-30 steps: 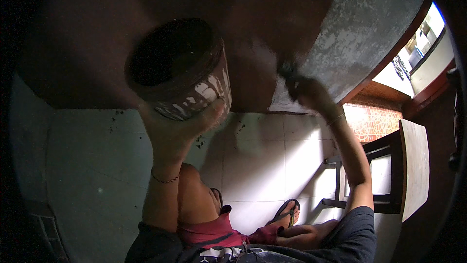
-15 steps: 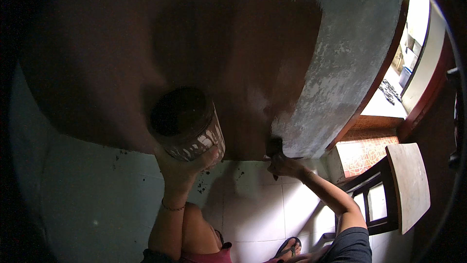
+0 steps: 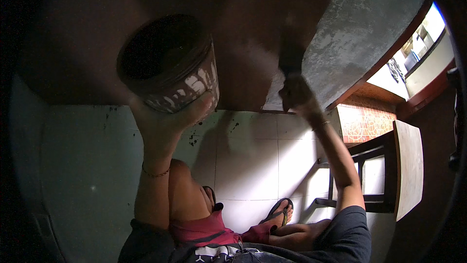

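My left hand (image 3: pixel 170 117) is wrapped round the lower part of a paint bucket (image 3: pixel 194 80), its dark round mouth tilted toward me. Smears of pale paint mark the bucket's side, and what lies inside is too dark to make out. Over to the right, my right hand (image 3: pixel 297 93) is closed on a paintbrush (image 3: pixel 291 61), bristles upward against the wall. The wall (image 3: pixel 365 34) is bare mottled grey on the right, with brown paint (image 3: pixel 243 54) covering its middle and left. The brush works close to where brown meets grey.
A dark-framed chair (image 3: pixel 389 165) with a pale panel stands at my right. Beyond it are a patterned tiled ledge (image 3: pixel 367 122) and a bright opening. Dark drips spot the pale tiled floor (image 3: pixel 248 161) below the wall. My sandalled foot (image 3: pixel 282 212) rests on the tiles.
The brush and my right hand have moved up the wall from its bottom edge. The bucket in my left hand now appears higher, larger and farther left, and the view has shifted.
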A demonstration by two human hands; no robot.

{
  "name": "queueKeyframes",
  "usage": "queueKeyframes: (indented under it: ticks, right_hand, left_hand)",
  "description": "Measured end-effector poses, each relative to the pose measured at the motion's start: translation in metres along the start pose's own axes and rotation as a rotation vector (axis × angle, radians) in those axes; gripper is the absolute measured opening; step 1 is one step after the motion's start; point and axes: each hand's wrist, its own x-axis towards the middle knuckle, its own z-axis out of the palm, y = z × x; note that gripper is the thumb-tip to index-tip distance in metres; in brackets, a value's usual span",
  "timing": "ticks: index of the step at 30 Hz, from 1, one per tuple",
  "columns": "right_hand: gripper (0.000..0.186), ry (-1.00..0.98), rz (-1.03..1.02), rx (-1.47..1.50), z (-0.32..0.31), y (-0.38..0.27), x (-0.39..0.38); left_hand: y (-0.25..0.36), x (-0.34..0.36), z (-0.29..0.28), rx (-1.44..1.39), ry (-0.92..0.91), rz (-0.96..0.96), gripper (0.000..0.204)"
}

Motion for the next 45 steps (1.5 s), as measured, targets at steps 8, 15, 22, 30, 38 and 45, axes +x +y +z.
queueKeyframes:
  ticks: [8,15,22,30,38,45]
  right_hand:
    - [0.015,-0.612,0.133,0.62,0.076,-0.067,-0.075]
    - [0.015,-0.073,0.279,0.294,-0.044,0.033,0.02]
    - [0.02,-0.246,0.164,0.157,0.046,-0.032,-0.052]
    - [0.014,-0.801,0.369,0.657,0.059,-0.054,-0.055]
    - [0.021,0.144,0.141,-0.088,-0.043,0.036,0.007]
    - [0.023,-0.492,0.358,0.785,0.1,-0.059,-0.109]
  left_hand:
    - [0.009,-0.008,0.0,0.051,-0.146,0.09,0.057]
    - [0.001,-0.006,0.002,-0.05,-0.052,0.044,0.068]
    - [0.014,-0.006,0.002,-0.049,-0.069,-0.145,0.072]
    - [0.014,-0.005,0.006,-0.048,-0.051,-0.01,0.071]
    - [0.002,-0.004,0.006,0.014,-0.017,0.061,0.07]
    - [0.008,-0.001,0.007,0.015,-0.073,0.044,0.072]
